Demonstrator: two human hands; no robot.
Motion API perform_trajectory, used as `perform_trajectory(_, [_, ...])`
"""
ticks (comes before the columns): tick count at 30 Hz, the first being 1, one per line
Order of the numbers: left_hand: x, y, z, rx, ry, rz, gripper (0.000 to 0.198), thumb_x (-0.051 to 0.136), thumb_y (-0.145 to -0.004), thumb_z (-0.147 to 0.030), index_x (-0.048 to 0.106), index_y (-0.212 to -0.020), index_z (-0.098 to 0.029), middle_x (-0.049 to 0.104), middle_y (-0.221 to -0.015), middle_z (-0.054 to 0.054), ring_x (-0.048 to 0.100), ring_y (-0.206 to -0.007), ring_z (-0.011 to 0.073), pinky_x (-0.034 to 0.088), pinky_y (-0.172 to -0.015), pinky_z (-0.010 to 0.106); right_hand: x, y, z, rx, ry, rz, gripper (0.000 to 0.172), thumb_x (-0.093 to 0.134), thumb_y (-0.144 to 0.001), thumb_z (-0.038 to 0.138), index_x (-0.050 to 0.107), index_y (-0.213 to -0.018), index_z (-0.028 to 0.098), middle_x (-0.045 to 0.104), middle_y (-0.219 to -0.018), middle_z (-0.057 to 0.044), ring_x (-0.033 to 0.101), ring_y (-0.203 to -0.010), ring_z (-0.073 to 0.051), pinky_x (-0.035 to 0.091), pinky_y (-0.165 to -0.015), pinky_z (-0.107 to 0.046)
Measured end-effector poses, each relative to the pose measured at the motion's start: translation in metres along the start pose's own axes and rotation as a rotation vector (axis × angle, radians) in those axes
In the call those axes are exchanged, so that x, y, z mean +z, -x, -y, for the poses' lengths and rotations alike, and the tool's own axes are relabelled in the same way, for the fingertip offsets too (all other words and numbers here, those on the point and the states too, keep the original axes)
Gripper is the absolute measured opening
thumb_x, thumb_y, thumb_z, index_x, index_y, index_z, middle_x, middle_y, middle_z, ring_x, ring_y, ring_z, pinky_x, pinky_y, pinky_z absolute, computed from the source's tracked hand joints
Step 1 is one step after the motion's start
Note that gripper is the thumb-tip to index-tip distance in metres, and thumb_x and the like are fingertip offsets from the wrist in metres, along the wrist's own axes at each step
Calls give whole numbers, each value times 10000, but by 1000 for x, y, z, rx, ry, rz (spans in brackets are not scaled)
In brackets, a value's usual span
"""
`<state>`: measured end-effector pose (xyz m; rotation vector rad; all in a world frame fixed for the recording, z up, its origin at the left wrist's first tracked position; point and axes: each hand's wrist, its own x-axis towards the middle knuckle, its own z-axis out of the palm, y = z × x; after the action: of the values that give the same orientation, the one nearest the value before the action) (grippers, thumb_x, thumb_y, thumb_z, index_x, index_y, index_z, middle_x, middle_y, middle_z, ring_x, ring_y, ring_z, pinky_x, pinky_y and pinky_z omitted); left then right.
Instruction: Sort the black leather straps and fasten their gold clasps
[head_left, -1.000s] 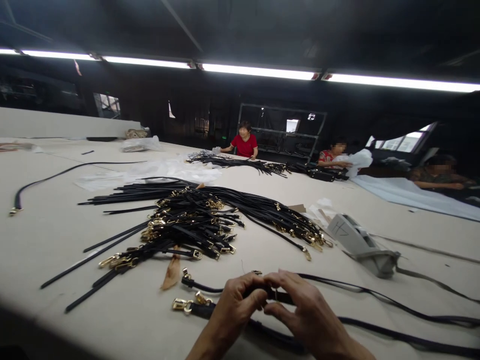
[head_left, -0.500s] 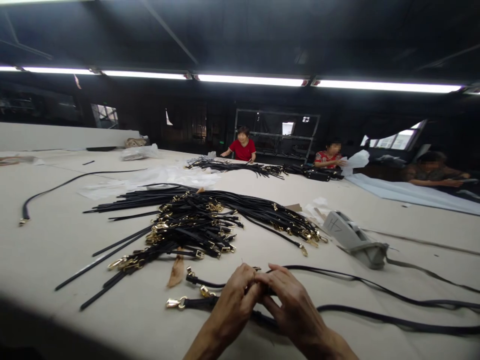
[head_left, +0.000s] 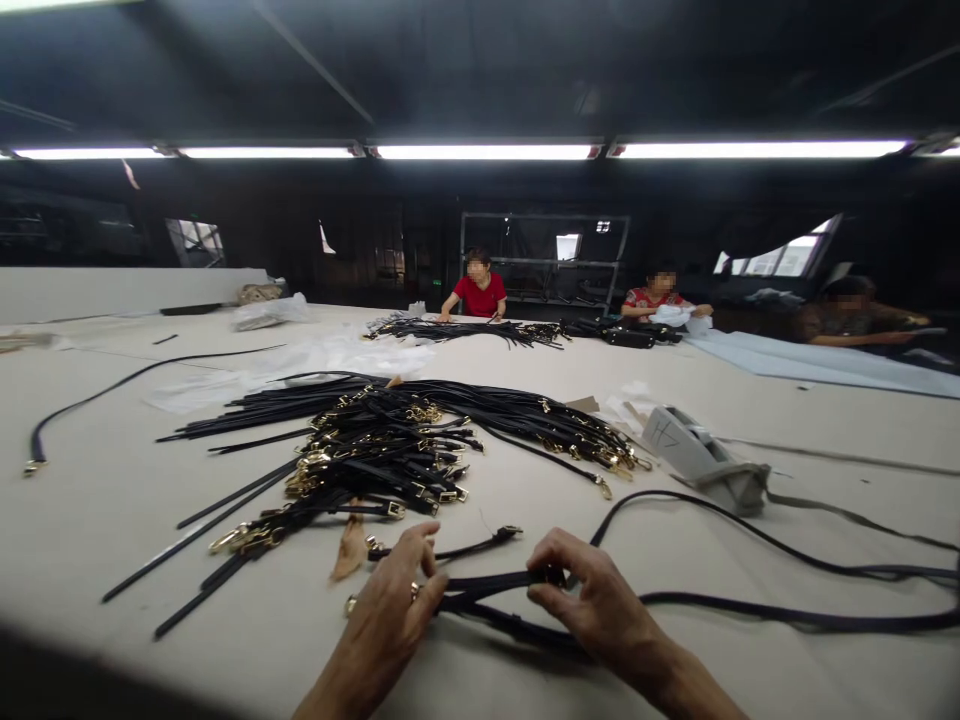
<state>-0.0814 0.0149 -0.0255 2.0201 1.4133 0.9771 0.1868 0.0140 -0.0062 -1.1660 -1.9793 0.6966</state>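
A long black strap (head_left: 487,582) with gold hardware stretches between my two hands over the table. My left hand (head_left: 390,610) grips its left end loosely, thumb against the strap and index finger partly extended. A gold clasp (head_left: 350,605) pokes out beyond that hand. My right hand (head_left: 600,610) pinches the strap near a dark fitting, which the fingers partly hide. Just behind the hands lies a short black strap (head_left: 476,547) with a buckle at its right end. The long strap's length loops away to the right.
A heap of black straps (head_left: 390,450) with gold clasps and buckles spreads ahead. A grey tape dispenser (head_left: 697,455) stands at the right, a brown scrap (head_left: 349,545) near the heap. One strap (head_left: 112,390) lies far left. Several people sit across the table (head_left: 225,650).
My hands, earlier together, have moved apart, the left one leftward and the right one slightly right. The strap between them now shows, and the short strap's buckle end is uncovered.
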Motion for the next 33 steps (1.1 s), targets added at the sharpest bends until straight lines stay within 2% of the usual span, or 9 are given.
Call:
perform_trajectory(3, [7,-2,-23,143,-137,11,327,457,-947,-411,545,-1213,-243,507,-1417,96,424,-1322,283,313,-1112,481,1,-1,7,40,-77,24,85,661,-744,191,611,-810,170,591,-758,5,536,-684,-134,441,-647,-247])
perform_trajectory(6, [20,-4,-50,178,-138,272,299,345,-995,-359,627,-982,-262,715,-1005,16,631,-1007,214,463,-928,354,-4,-1,14,77,-164,83,130,699,-714,210,643,-821,164,593,-746,14,504,-665,-120,414,-619,-224])
perform_trajectory(8, [31,-3,-60,142,-118,375,292,369,-991,-316,605,-834,-246,705,-817,-26,655,-807,166,479,-747,255,-11,1,16,142,-227,170,160,675,-759,248,674,-896,167,602,-749,15,492,-656,-109,404,-611,-211])
perform_trajectory(12, [47,-2,-59,142,-235,382,183,435,-955,-272,586,-861,-227,713,-849,-4,666,-782,179,435,-667,241,-25,11,10,325,-365,407,239,560,-857,321,713,-907,144,575,-651,20,418,-546,-73,341,-511,-175])
perform_trajectory(15, [48,-6,-58,151,-328,395,160,447,-944,-258,590,-876,-235,723,-841,1,678,-768,198,424,-639,253,-30,18,2,384,-415,502,260,582,-828,345,713,-914,137,648,-733,-17,459,-538,-74,363,-506,-172])
perform_trajectory(20, [47,-16,-69,169,-400,401,154,445,-952,-270,594,-922,-247,727,-874,2,693,-807,229,476,-675,285,-28,25,-14,427,-223,404,288,574,-813,389,704,-778,135,594,-566,4,464,-500,-94,325,-483,-185])
perform_trajectory(26, [74,-16,-81,281,-617,615,225,459,-851,-128,566,-1049,-142,700,-956,118,696,-771,322,540,-614,410,-40,40,-27,375,187,295,226,563,-822,346,720,-747,202,687,-705,-4,610,-704,-167,418,-629,-209])
perform_trajectory(29, [82,-15,-83,299,-576,627,259,465,-816,-82,554,-1049,-153,697,-972,101,693,-791,308,536,-636,399,-49,46,-23,368,185,361,204,564,-839,351,734,-882,245,719,-791,6,642,-770,-179,441,-675,-212])
perform_trajectory(33, [83,-18,-84,287,-432,573,161,440,-924,-203,592,-975,-205,725,-913,41,697,-802,250,493,-687,323,-54,45,-13,292,111,381,293,573,-852,319,699,-1115,295,729,-1032,-3,648,-943,-199,458,-826,-217])
